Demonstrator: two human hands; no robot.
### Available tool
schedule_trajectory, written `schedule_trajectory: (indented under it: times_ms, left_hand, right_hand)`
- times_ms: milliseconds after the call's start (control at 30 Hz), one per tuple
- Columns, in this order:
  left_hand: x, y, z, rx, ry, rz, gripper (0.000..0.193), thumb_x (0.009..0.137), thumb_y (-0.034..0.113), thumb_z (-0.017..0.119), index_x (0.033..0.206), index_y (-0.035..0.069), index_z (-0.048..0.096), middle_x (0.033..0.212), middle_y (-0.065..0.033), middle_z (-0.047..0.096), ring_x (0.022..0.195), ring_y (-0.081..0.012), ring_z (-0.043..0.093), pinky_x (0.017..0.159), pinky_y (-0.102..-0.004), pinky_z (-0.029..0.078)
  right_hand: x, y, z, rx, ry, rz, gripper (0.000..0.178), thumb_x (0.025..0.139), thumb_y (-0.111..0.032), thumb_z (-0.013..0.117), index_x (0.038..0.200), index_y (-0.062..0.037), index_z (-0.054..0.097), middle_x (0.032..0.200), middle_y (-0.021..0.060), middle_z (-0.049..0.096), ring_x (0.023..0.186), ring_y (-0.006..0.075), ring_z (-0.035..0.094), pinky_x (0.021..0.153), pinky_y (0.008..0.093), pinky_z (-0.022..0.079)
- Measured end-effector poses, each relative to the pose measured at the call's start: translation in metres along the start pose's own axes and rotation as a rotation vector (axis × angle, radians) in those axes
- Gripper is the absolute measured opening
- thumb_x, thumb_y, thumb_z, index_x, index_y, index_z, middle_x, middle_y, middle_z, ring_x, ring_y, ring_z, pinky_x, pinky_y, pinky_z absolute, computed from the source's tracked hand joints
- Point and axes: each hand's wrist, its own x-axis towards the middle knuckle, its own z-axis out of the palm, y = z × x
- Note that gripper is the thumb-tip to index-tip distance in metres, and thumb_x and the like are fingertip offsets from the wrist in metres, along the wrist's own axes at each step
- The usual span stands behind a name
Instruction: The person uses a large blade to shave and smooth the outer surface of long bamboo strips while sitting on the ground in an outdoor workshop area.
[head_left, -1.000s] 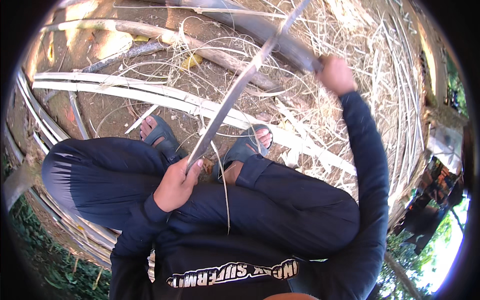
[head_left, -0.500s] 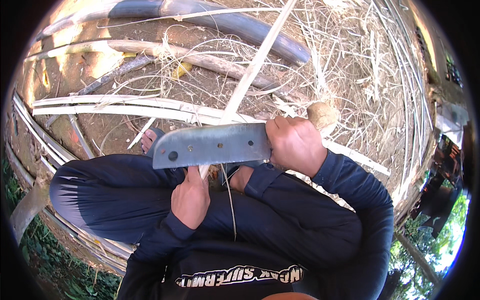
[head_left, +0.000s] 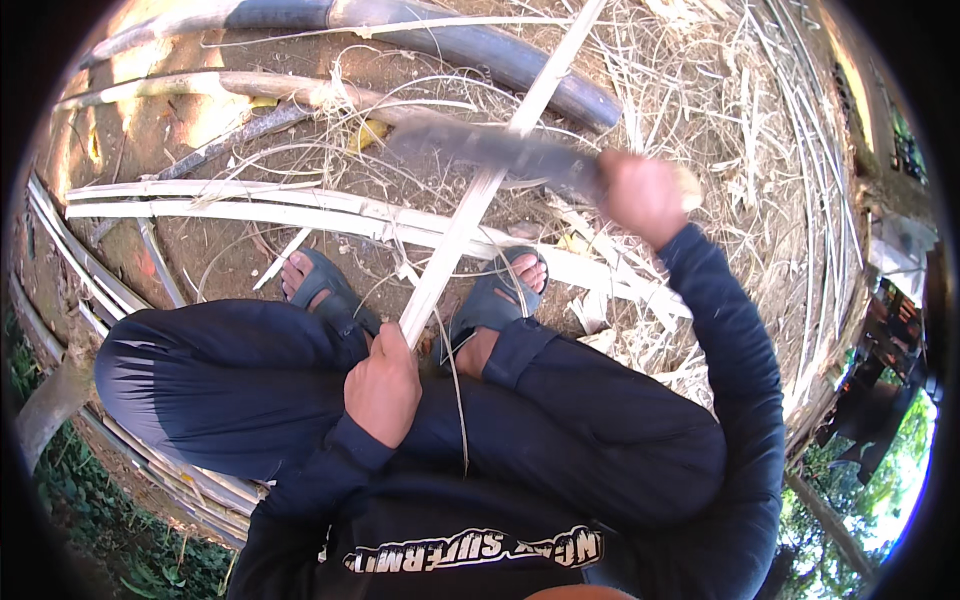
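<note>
My left hand [head_left: 384,388] is closed around the near end of a pale bamboo strip [head_left: 452,250], close above my lap. From there the strip slants away to the upper right, past my sandalled feet. My right hand [head_left: 645,197] grips the handle of a broad-bladed machete [head_left: 490,152], its pale handle end showing beyond the fist. Blurred by motion, the dark blade lies across the strip's far half, pointing left. Whether its edge bites into the wood I cannot tell.
Split bamboo lengths [head_left: 250,208] lie crosswise beyond my feet. Dark whole bamboo poles [head_left: 470,52] rest at the far side. Curly shavings [head_left: 690,110] cover the ground at the right, and a thin sliver [head_left: 457,400] hangs over my lap. More strips [head_left: 75,255] lie at left.
My right hand has carried the machete away from me along the strip, from near my left hand to its far half. The left hand has stayed nearly in place. Both sandals now show.
</note>
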Motion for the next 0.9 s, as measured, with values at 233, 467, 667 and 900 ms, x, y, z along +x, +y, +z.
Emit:
schedule_trajectory:
  times_ms: [233,467,667,900]
  left_hand:
    - [0.005,0.003,-0.002,0.028,-0.026,-0.017,0.021,0.089,0.01,0.06,0.096,0.001,0.043,0.082,-0.0221,0.062,0.063,-0.0383,0.065,0.052,-0.0458,0.052]
    - [0.009,0.006,0.0,-0.033,0.008,0.038,0.019,0.089,0.009,0.059,0.097,0.001,0.043,0.077,-0.0242,0.061,0.062,-0.0428,0.063,0.054,-0.0511,0.05]
    - [0.01,0.001,0.002,0.042,-0.006,0.017,0.021,0.088,0.01,0.061,0.097,0.0,0.044,0.079,-0.0203,0.061,0.062,-0.0382,0.065,0.053,-0.0449,0.053]
    - [0.012,0.005,0.001,0.04,0.021,0.058,0.021,0.088,0.01,0.061,0.095,0.001,0.043,0.078,-0.0193,0.061,0.062,-0.0365,0.065,0.051,-0.0443,0.052]
  right_hand:
    - [-0.011,-0.021,-0.008,0.058,0.062,-0.15,0.009,0.077,-0.014,0.068,0.079,-0.0061,0.063,0.062,0.0108,0.063,0.049,0.0248,0.062,0.051,0.0387,0.053]
    - [0.033,0.117,-0.004,-0.184,-0.071,0.304,0.024,0.089,-0.027,0.063,0.092,-0.0033,0.068,0.072,0.0139,0.069,0.064,0.0257,0.07,0.062,0.0398,0.059]
    - [0.004,-0.004,0.012,0.046,0.135,-0.246,0.012,0.067,-0.009,0.064,0.078,-0.0068,0.058,0.071,0.0127,0.066,0.06,0.0274,0.068,0.057,0.0423,0.055]
    - [0.069,0.142,-0.021,-0.268,-0.058,0.398,0.031,0.09,-0.029,0.06,0.09,-0.0003,0.071,0.078,0.019,0.07,0.073,0.0316,0.072,0.069,0.0423,0.059]
